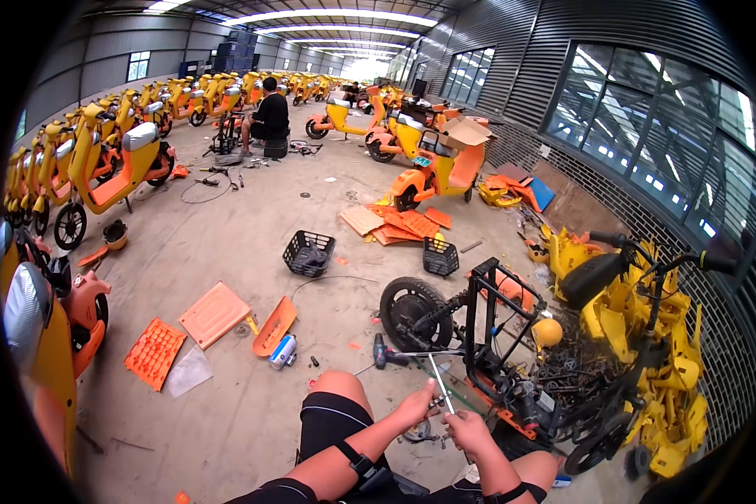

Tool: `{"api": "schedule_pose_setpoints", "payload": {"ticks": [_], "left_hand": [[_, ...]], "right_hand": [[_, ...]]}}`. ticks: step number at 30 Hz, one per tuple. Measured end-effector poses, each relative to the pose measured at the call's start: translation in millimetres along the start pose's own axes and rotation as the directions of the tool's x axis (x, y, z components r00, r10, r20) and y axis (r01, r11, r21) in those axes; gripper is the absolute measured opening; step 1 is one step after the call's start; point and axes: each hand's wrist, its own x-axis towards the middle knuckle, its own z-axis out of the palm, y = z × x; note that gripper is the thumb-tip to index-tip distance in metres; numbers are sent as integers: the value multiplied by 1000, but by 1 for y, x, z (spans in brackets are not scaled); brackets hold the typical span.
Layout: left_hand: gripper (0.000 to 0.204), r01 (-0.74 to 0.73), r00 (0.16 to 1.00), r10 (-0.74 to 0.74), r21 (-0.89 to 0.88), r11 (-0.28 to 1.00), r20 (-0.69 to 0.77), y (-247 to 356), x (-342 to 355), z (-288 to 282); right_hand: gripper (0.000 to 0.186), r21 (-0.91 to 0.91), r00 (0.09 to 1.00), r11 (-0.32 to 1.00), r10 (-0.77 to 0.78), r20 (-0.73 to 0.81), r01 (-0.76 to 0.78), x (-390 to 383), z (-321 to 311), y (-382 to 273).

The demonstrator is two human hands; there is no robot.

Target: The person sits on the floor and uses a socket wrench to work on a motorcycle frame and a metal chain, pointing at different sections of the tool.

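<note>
1. Metal rod [442, 383]: in the head view we are seeing it standing out as a slim, straight, shiny length, slanting above our lap, its lower end meeting our right hand [469, 433]. A crosswise bar is showing at its upper end; we cannot tell whether the two are joined.
2. Near the rod, a stripped scooter frame [471, 323] is showing bare, black, squarish tubing, and its wheel [412, 312] is presenting a ribbed rubber tyre around a broad, rounded hub.
3. A dark power drill [380, 353] is lying on the dull concrete floor [227, 437], near a smooth, cylindrical blue-and-white can [283, 351] and a knobbly orange plastic panel [154, 354].
4. Beyond the frame, glossy, curved yellow panels [609, 323] are piling against the brick wall [718, 344].
5. Our left hand is reaching inward from the lower left, forearm slanting, fingers curling around a small dark piece [437, 402] beside the rod.
6. Our right hand is bending inward from the lower right, fingers folding under and thumb side uppermost, grasping the rod's lower end.
</note>
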Motion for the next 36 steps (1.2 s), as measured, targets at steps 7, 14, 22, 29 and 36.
{"api": "schedule_pose_setpoints", "payload": {"ticks": [7,14,22,29,36], "left_hand": [[45,-221,975,214,166,961,63,-11,10,4],[44,-60,998,64,386,921,2,-33,35,-14],[41,77,995,-58,239,968,-87,-67,58,-6],[35,-6,993,32,227,974,-110,-75,73,12],[33,-9,986,45,219,976,-161,-81,73,16]], "right_hand": [[32,-60,983,982,-178,52,181,47,-24,29],[33,-46,973,977,-204,112,210,91,-25,65],[30,-179,963,947,-252,97,266,99,-28,84],[37,-628,963,763,-258,-76,155,81,-40,59],[41,-555,925,805,-347,-153,210,74,-32,72]]}}
